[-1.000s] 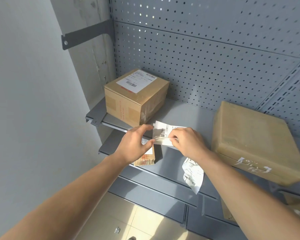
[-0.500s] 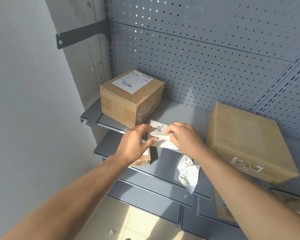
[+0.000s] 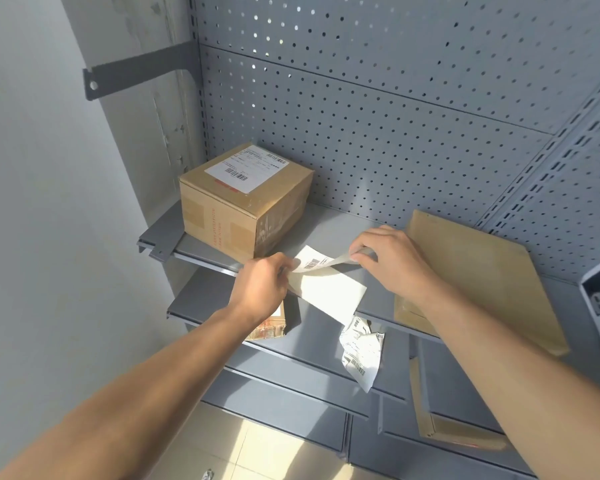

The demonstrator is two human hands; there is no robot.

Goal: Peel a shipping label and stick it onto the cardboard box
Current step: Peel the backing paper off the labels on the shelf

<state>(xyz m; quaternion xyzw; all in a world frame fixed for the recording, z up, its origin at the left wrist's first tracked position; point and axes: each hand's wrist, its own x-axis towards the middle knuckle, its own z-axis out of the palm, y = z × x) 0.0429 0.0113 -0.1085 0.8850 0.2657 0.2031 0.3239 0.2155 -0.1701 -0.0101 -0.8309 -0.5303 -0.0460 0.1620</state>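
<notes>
Nearest the camera, at about 5 o'clock, a crumpled paper [image 3: 360, 351] with barcodes is seen hanging over the edge of the lower shelf [image 3: 305, 344]. Just above it, near the centre, the backing sheet [image 3: 329, 295] is held out flat, its blank face lit by sun. Its left edge is pinched by the left hand [image 3: 262, 289], whose fingers are closed on it at 9 o'clock from the sheet. A small printed box is partly hidden under that wrist; its details cannot be told.

The shipping label [image 3: 317, 260] is seen partly lifted from the backing, curling upward with its barcode showing. Its far corner is gripped between thumb and fingertips of the right hand [image 3: 387, 259], at 3 o'clock from the label.

Farther off, on the upper shelf [image 3: 333, 225], a plain cardboard box [image 3: 482, 271] is set at 3 o'clock, just beside the right hand. At 11 o'clock a labelled box [image 3: 243, 202] is standing on the same shelf, well apart from it. Behind everything, a grey pegboard panel [image 3: 395, 116] is seen.
</notes>
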